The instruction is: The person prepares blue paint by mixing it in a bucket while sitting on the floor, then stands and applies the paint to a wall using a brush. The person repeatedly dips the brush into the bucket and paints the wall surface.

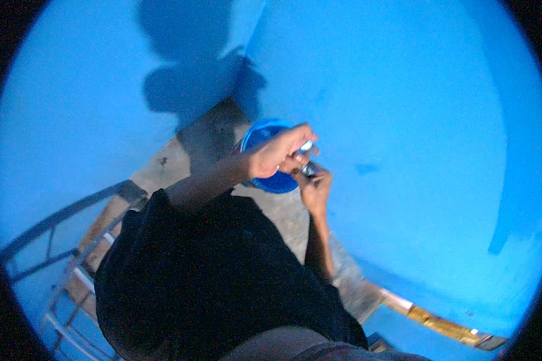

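My left hand [281, 151] reaches across a round blue tub [261, 130], its fingers curled about a small whitish thing [307, 146]. The kind of that thing is too blurred to tell. Just below and to the right, my right hand [316, 191] is closed on a small dark, shiny object [309, 171], which its fingers partly hide. Both hands are close together over the tub's right side, fingertips nearly meeting. My left forearm covers part of the tub, and what lies inside it does not show.
Blue walls [403, 132] meet in a corner behind the tub. Grey floor [277, 207] lies under it. To the left stands a metal frame with bars [63, 328]. A gold shiny strip [436, 325] runs along the wall base at the lower right.
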Action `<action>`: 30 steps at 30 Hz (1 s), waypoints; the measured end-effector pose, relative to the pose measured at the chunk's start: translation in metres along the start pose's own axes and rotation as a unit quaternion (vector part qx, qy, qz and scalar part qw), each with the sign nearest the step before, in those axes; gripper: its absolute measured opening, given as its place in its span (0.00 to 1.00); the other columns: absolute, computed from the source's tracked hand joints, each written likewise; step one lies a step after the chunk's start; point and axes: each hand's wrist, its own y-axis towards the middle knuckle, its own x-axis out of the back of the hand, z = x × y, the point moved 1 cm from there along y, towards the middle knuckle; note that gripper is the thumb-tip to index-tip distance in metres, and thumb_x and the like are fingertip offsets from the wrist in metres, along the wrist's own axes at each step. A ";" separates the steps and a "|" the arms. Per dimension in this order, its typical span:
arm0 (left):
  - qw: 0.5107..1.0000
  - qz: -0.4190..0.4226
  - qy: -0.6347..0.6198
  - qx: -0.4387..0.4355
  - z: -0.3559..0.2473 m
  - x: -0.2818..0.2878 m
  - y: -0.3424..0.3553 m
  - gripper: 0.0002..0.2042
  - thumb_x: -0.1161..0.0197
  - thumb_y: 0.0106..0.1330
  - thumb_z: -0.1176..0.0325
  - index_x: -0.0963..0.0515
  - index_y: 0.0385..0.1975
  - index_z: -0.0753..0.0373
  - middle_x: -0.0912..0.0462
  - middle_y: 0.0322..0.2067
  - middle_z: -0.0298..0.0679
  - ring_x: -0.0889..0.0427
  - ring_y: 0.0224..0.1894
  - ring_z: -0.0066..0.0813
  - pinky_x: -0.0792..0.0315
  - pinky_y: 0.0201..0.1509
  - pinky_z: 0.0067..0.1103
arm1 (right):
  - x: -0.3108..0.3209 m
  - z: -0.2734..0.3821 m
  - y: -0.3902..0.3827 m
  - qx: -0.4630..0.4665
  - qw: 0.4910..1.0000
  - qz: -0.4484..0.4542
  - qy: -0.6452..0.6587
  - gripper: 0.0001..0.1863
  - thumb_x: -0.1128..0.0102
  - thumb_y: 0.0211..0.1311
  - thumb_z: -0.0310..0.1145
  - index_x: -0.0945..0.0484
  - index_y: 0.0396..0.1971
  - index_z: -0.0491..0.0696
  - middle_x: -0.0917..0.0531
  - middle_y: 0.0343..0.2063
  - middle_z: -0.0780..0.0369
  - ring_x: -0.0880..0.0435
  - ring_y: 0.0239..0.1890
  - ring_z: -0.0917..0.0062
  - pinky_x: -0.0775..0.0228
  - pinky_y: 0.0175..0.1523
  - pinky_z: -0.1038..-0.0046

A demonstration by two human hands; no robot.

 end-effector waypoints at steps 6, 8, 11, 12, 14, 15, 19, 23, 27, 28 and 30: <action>0.998 -0.021 0.038 -0.047 -0.008 0.002 -0.002 0.25 0.57 0.69 0.48 0.27 0.44 0.67 0.34 0.18 0.28 0.46 0.12 0.14 0.54 0.14 0.16 | 0.003 0.024 0.006 0.042 0.995 0.014 -0.091 0.12 0.29 0.50 0.30 0.17 0.32 0.39 0.20 0.21 0.69 0.31 0.23 0.86 0.36 0.28 0.77; 0.993 -0.020 0.077 -0.086 -0.008 -0.005 -0.005 0.22 0.56 0.70 0.50 0.28 0.43 0.66 0.37 0.17 0.27 0.47 0.13 0.14 0.54 0.15 0.16 | 0.001 0.033 0.004 0.057 0.994 -0.017 -0.096 0.12 0.29 0.50 0.31 0.17 0.33 0.42 0.18 0.21 0.66 0.27 0.22 0.83 0.34 0.29 0.74; 0.999 0.051 -0.002 -0.002 -0.016 -0.002 -0.011 0.27 0.62 0.71 0.46 0.28 0.46 0.67 0.37 0.21 0.26 0.45 0.17 0.14 0.52 0.17 0.14 | 0.011 0.030 0.010 0.189 0.953 -0.045 -0.234 0.11 0.30 0.48 0.32 0.16 0.33 0.46 0.17 0.24 0.59 0.19 0.25 0.70 0.29 0.32 0.68; 1.000 0.022 -0.015 0.003 -0.016 -0.002 -0.013 0.30 0.63 0.71 0.43 0.27 0.48 0.67 0.37 0.20 0.26 0.45 0.16 0.14 0.52 0.16 0.14 | 0.012 0.034 0.013 0.203 0.947 -0.044 -0.245 0.11 0.31 0.47 0.32 0.16 0.33 0.50 0.17 0.27 0.55 0.18 0.30 0.60 0.28 0.34 0.63; 0.997 -0.020 0.069 -0.032 -0.031 -0.020 -0.019 0.36 0.68 0.69 0.39 0.28 0.51 0.70 0.37 0.21 0.28 0.45 0.16 0.15 0.51 0.17 0.14 | 0.018 0.031 0.018 0.202 0.929 -0.040 -0.306 0.12 0.33 0.49 0.36 0.16 0.35 0.52 0.17 0.27 0.57 0.19 0.30 0.61 0.27 0.35 0.62; 0.999 -0.007 0.030 -0.013 -0.033 -0.021 -0.016 0.35 0.67 0.69 0.42 0.28 0.50 0.72 0.37 0.21 0.29 0.44 0.16 0.15 0.51 0.16 0.14 | 0.020 0.026 0.018 0.240 0.918 -0.057 -0.310 0.13 0.33 0.49 0.37 0.16 0.36 0.53 0.17 0.28 0.57 0.19 0.30 0.61 0.27 0.35 0.60; 0.996 -0.033 0.076 0.013 -0.041 -0.032 -0.012 0.37 0.62 0.59 0.42 0.29 0.51 0.73 0.36 0.20 0.30 0.44 0.14 0.18 0.51 0.18 0.18 | 0.023 0.035 0.013 0.148 0.943 -0.050 -0.293 0.13 0.34 0.51 0.41 0.16 0.36 0.55 0.17 0.29 0.55 0.19 0.31 0.59 0.27 0.35 0.58; 0.997 -0.007 0.067 0.042 -0.035 -0.009 -0.006 0.39 0.62 0.57 0.39 0.31 0.52 0.74 0.37 0.20 0.30 0.43 0.17 0.20 0.49 0.22 0.18 | 0.011 0.006 0.011 0.076 0.965 -0.029 -0.250 0.16 0.36 0.52 0.49 0.16 0.36 0.55 0.17 0.25 0.53 0.17 0.29 0.57 0.27 0.34 0.58; 0.983 -0.075 0.080 0.144 -0.034 -0.022 0.008 0.41 0.54 0.53 0.39 0.33 0.57 0.71 0.34 0.23 0.34 0.39 0.20 0.26 0.45 0.23 0.21 | 0.002 -0.095 0.022 0.081 0.970 -0.009 -0.228 0.22 0.31 0.48 0.52 0.16 0.41 0.56 0.14 0.35 0.59 0.15 0.37 0.67 0.24 0.45 0.67; 0.976 -0.075 0.067 0.193 -0.031 -0.017 0.009 0.41 0.52 0.52 0.40 0.34 0.58 0.70 0.33 0.24 0.36 0.38 0.21 0.29 0.43 0.22 0.22 | 0.000 -0.116 0.018 0.090 0.970 0.002 -0.227 0.22 0.30 0.48 0.51 0.16 0.39 0.52 0.14 0.34 0.57 0.15 0.36 0.67 0.25 0.45 0.65; 0.992 -0.079 0.028 0.095 -0.009 -0.027 0.011 0.36 0.56 0.56 0.39 0.30 0.49 0.69 0.35 0.17 0.34 0.40 0.15 0.24 0.44 0.19 0.21 | 0.010 -0.163 0.022 0.116 0.968 0.009 -0.221 0.24 0.29 0.48 0.50 0.17 0.37 0.46 0.15 0.32 0.55 0.17 0.35 0.67 0.28 0.44 0.62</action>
